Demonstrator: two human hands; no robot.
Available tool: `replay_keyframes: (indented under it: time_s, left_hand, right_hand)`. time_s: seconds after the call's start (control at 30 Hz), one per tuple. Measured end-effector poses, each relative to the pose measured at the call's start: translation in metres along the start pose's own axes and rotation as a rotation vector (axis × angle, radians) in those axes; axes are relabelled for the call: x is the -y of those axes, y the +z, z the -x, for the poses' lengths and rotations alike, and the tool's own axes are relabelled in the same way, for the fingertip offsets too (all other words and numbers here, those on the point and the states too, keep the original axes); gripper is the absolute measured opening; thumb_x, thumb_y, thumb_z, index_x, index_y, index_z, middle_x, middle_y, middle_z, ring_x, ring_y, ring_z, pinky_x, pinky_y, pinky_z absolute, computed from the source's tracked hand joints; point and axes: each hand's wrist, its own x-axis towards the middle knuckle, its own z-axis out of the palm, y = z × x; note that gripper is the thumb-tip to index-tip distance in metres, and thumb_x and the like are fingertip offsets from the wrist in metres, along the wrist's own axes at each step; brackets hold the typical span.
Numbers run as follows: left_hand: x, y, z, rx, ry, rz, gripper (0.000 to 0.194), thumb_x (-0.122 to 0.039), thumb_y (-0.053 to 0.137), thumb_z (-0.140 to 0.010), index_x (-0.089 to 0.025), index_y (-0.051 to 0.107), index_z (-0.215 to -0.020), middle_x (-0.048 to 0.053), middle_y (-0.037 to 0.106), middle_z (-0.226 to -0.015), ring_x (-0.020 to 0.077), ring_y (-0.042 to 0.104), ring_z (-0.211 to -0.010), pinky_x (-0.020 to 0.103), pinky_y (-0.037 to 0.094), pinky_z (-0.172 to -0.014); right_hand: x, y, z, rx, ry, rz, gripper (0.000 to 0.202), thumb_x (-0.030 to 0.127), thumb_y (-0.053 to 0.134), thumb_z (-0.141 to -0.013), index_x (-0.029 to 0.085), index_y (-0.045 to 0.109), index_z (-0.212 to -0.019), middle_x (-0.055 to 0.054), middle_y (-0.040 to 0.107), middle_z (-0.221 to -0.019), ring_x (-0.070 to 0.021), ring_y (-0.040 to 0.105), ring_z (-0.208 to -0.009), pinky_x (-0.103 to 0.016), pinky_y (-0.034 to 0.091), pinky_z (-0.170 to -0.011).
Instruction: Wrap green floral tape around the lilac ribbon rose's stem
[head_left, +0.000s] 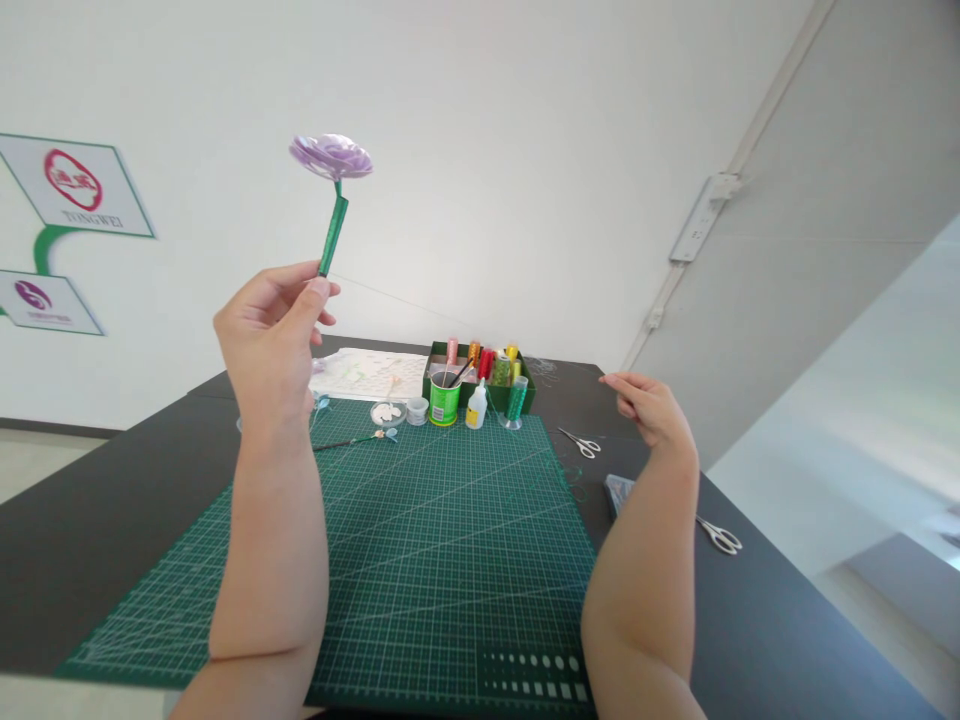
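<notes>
My left hand (281,320) is raised and pinches the lower end of a green-wrapped stem (332,238). On top of that stem sits a lilac artificial flower (332,157), held upright with a slight tilt. A fine thread (397,297) runs from the stem's base toward the right and fades from sight against the wall. Off to the right, my right hand (641,400) is held up with thumb and forefinger pressed together; the thread appears to lead toward it, though its end at the fingertips is too thin to make out.
A green cutting mat (442,530) covers the dark table (67,520). At its back stand a green box (529,395) of thread spools, a green can (444,402), a glue bottle (477,408) and a green spool (517,400). Scissors (581,443) and another pair (721,537) lie right.
</notes>
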Motion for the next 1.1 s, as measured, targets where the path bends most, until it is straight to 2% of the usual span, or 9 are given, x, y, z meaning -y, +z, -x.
replay_keyframes:
  time_s: [0.33, 0.53, 0.67, 0.8, 1.0, 1.1]
  left_hand:
    - [0.003, -0.004, -0.002, -0.009, 0.021, -0.010, 0.012, -0.025, 0.080, -0.083, -0.032, 0.081, -0.093, -0.004, 0.077, -0.082, 0.0139, 0.060, -0.064, 0.034, 0.036, -0.052]
    - [0.002, -0.003, -0.002, -0.007, 0.003, 0.009, 0.013, -0.032, 0.083, -0.080, -0.031, 0.080, -0.092, -0.007, 0.075, -0.078, 0.0108, 0.057, -0.062, 0.030, 0.035, -0.050]
    - [0.000, 0.001, 0.001, 0.037, -0.032, 0.018, 0.012, -0.030, 0.083, -0.079, -0.032, 0.082, -0.091, -0.005, 0.077, -0.079, 0.0122, 0.057, -0.062, 0.031, 0.035, -0.050]
    - [0.000, 0.011, 0.009, 0.118, -0.035, 0.011, 0.011, -0.027, 0.080, -0.082, -0.030, 0.082, -0.092, -0.002, 0.077, -0.081, 0.0134, 0.059, -0.062, 0.030, 0.036, -0.049]
    - [-0.006, 0.031, 0.028, 0.249, -0.089, 0.020, 0.013, -0.024, 0.077, -0.082, -0.026, 0.082, -0.094, 0.001, 0.078, -0.083, 0.0131, 0.063, -0.064, 0.027, 0.047, -0.054]
    - [-0.013, 0.040, 0.038, 0.382, -0.164, 0.113, 0.013, -0.024, 0.078, -0.079, -0.023, 0.082, -0.092, 0.001, 0.077, -0.079, 0.0118, 0.063, -0.064, 0.025, 0.052, -0.059]
  right_hand:
    - [-0.017, -0.004, -0.005, -0.050, 0.014, 0.061, 0.056, 0.062, 0.084, -0.058, 0.013, 0.074, -0.081, 0.007, 0.036, -0.042, -0.0079, 0.027, -0.043, -0.027, 0.017, -0.045]
    - [-0.010, -0.002, -0.003, -0.065, 0.023, 0.080, 0.056, 0.061, 0.083, -0.057, 0.012, 0.073, -0.081, 0.008, 0.034, -0.041, -0.0081, 0.025, -0.043, -0.028, 0.016, -0.046]
    - [0.014, 0.008, 0.002, -0.057, -0.001, 0.089, 0.051, 0.058, 0.083, -0.058, 0.012, 0.073, -0.079, 0.008, 0.035, -0.042, -0.0079, 0.025, -0.043, -0.028, 0.015, -0.047]
    - [0.049, 0.028, 0.014, -0.011, -0.066, 0.090, 0.045, 0.054, 0.084, -0.061, 0.014, 0.074, -0.078, 0.007, 0.037, -0.047, -0.0081, 0.028, -0.047, -0.027, 0.017, -0.047]
    - [0.099, 0.066, 0.048, 0.183, -0.269, 0.078, 0.031, 0.046, 0.078, -0.077, 0.015, 0.073, -0.078, 0.008, 0.035, -0.049, -0.0080, 0.027, -0.049, -0.027, 0.017, -0.050]
    - [0.114, 0.084, 0.066, 0.270, -0.355, 0.052, 0.025, 0.041, 0.076, -0.083, 0.016, 0.074, -0.078, 0.007, 0.034, -0.051, -0.0080, 0.026, -0.050, -0.027, 0.018, -0.051]
